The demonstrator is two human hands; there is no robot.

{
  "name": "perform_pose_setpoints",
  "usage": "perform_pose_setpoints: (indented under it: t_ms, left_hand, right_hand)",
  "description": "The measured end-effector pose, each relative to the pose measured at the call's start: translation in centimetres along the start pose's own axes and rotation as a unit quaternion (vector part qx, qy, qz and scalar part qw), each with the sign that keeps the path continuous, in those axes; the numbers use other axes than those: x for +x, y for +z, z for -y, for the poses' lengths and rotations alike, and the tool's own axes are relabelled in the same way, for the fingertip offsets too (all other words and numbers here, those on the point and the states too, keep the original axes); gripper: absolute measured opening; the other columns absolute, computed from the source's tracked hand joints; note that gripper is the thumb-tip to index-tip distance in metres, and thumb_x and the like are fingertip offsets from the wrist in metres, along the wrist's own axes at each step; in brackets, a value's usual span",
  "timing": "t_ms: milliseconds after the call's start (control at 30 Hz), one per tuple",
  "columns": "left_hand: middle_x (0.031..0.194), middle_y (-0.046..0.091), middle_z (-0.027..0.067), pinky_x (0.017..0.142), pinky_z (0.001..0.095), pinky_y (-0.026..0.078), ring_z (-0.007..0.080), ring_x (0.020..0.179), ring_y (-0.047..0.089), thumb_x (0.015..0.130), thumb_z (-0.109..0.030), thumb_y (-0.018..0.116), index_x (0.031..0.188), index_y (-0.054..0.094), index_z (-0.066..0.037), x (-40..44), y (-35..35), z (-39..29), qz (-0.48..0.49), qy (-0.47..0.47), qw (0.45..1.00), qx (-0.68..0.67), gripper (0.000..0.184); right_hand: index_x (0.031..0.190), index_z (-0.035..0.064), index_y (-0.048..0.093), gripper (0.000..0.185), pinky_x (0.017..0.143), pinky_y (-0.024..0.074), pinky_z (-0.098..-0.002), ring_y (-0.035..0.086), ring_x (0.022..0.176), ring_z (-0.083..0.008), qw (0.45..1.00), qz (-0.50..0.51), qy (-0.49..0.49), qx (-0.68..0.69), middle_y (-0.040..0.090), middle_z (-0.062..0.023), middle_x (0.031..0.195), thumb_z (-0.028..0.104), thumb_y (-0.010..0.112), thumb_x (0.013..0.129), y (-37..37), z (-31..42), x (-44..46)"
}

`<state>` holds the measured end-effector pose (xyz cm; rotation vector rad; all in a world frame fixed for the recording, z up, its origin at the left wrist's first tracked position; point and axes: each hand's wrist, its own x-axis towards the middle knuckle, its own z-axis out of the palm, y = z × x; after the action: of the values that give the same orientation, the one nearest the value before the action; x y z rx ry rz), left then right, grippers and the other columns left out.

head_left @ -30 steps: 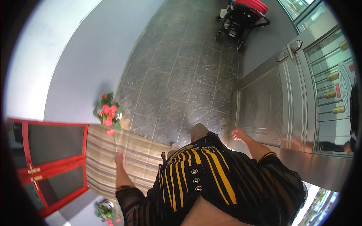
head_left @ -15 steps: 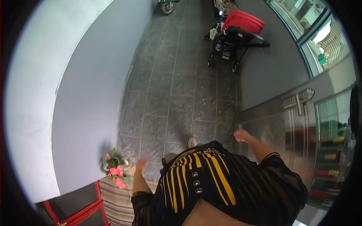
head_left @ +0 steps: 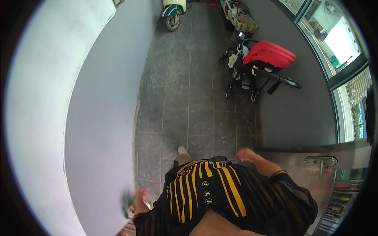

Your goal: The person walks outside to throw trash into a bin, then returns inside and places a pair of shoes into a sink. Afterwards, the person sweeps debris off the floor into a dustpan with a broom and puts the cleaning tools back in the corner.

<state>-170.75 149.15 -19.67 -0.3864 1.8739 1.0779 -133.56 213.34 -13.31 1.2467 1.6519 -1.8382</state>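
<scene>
Low beside the pale wall, the potted plant sits just next to the left hand — partly hidden by that forearm — and the left hand's fingers look released, though blurred. Over the floor tiles, the right hand has its fingers loosely curled around nothing, near the metal door — the door handle well apart from them, farther to the right.

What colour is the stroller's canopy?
The stroller canopy is red, seen best in the current head view.
</scene>
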Motion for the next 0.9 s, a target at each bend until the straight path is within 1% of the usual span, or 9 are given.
perform_pose_setpoints:
  t_ms: [133,400,467,533,600,700,733,767,900]
  left_hand:
    - [0.063,0.051,0.0025,0.051,0.0290,0.038,0.0123,0.055,0.045,0.081,-0.027,0.045,0.083,0.055,-0.005,16.1,-0.4,-24.7,-0.079,0.243,0.914,0.315,0.024]
    - [0.089,0.058,0.0082,0.074,0.0241,0.041,0.0138,0.080,0.054,0.081,-0.012,0.046,0.106,0.049,0.000,17.4,26.3,-67.5,0.087,0.411,0.897,0.138,0.028]
    - [0.089,0.058,0.0083,0.073,0.0248,0.042,0.0138,0.081,0.054,0.080,-0.009,0.047,0.106,0.049,-0.001,19.7,31.3,-69.5,0.149,0.410,0.892,0.117,0.028]
    - [0.088,0.058,0.0079,0.072,0.0254,0.043,0.0135,0.081,0.054,0.080,-0.009,0.047,0.107,0.048,-0.001,23.9,33.3,-68.4,0.179,0.352,0.901,0.181,0.028]
    - [0.087,0.058,0.0069,0.069,0.0257,0.043,0.0130,0.075,0.054,0.080,-0.013,0.049,0.107,0.048,-0.001,26.3,33.3,-65.8,0.194,0.276,0.907,0.254,0.029]
    - [0.086,0.058,0.0066,0.066,0.0260,0.044,0.0145,0.076,0.055,0.081,-0.017,0.047,0.107,0.048,-0.002,25.4,32.2,-62.8,0.118,0.078,0.971,0.190,0.031]
    - [0.087,0.058,0.0082,0.066,0.0261,0.044,0.0156,0.077,0.055,0.081,-0.017,0.046,0.107,0.048,-0.001,26.9,30.8,-60.1,0.099,0.069,0.988,0.099,0.031]
    - [0.086,0.057,0.0092,0.061,0.0264,0.044,0.0168,0.072,0.055,0.080,-0.016,0.047,0.105,0.048,-0.001,26.1,29.5,-60.9,0.153,0.152,0.929,0.301,0.030]
    - [0.077,0.056,0.0084,0.054,0.0276,0.043,0.0169,0.065,0.053,0.080,-0.015,0.045,0.101,0.050,-0.001,26.4,31.2,-65.1,0.009,-0.028,0.991,0.127,0.025]
  right_hand:
    - [0.089,0.0033,0.056,0.020,0.045,0.0417,-0.0245,0.054,0.053,-0.0131,0.991,-0.017,0.120,-0.062,0.057,-0.0059,0.068,0.019,0.048,0.080,1.7,2.9,0.0]
    - [0.091,0.0033,0.058,0.024,0.049,0.0434,-0.0245,0.056,0.057,-0.0145,0.989,-0.104,0.084,-0.061,0.059,-0.0105,0.075,0.022,0.053,0.077,-4.3,13.4,4.4]
    - [0.090,0.0033,0.058,0.023,0.048,0.0437,-0.0250,0.057,0.057,-0.0148,0.988,-0.100,0.017,-0.118,0.059,-0.0108,0.074,0.021,0.053,0.077,-10.2,-6.4,7.5]
    - [0.089,0.0032,0.058,0.022,0.047,0.0439,-0.0254,0.057,0.057,-0.0151,0.982,-0.089,-0.044,-0.159,0.059,-0.0110,0.073,0.021,0.052,0.078,-15.0,-1.0,13.4]
    - [0.081,0.0053,0.057,0.016,0.044,0.0420,-0.0271,0.053,0.050,-0.0117,0.990,-0.016,0.107,0.091,0.056,-0.0055,0.061,0.019,0.050,0.079,-21.5,20.4,18.3]
    - [0.089,0.0004,0.053,0.017,0.047,0.0419,-0.0242,0.051,0.053,-0.0120,0.987,-0.112,-0.019,0.116,0.053,-0.0041,0.062,0.014,0.049,0.080,-30.1,31.6,22.8]
    - [0.089,0.0002,0.053,0.016,0.047,0.0417,-0.0236,0.051,0.053,-0.0119,0.985,-0.128,-0.054,0.102,0.053,-0.0042,0.063,0.013,0.048,0.080,-33.0,34.5,24.8]
    - [0.089,0.0000,0.053,0.016,0.048,0.0415,-0.0231,0.051,0.053,-0.0118,0.982,-0.144,-0.092,0.088,0.053,-0.0042,0.063,0.013,0.047,0.081,-35.7,37.2,27.0]
    - [0.091,0.0009,0.053,0.017,0.051,0.0421,-0.0234,0.051,0.055,-0.0116,0.973,-0.205,-0.099,0.030,0.054,-0.0047,0.067,0.009,0.044,0.080,-42.7,49.6,32.9]
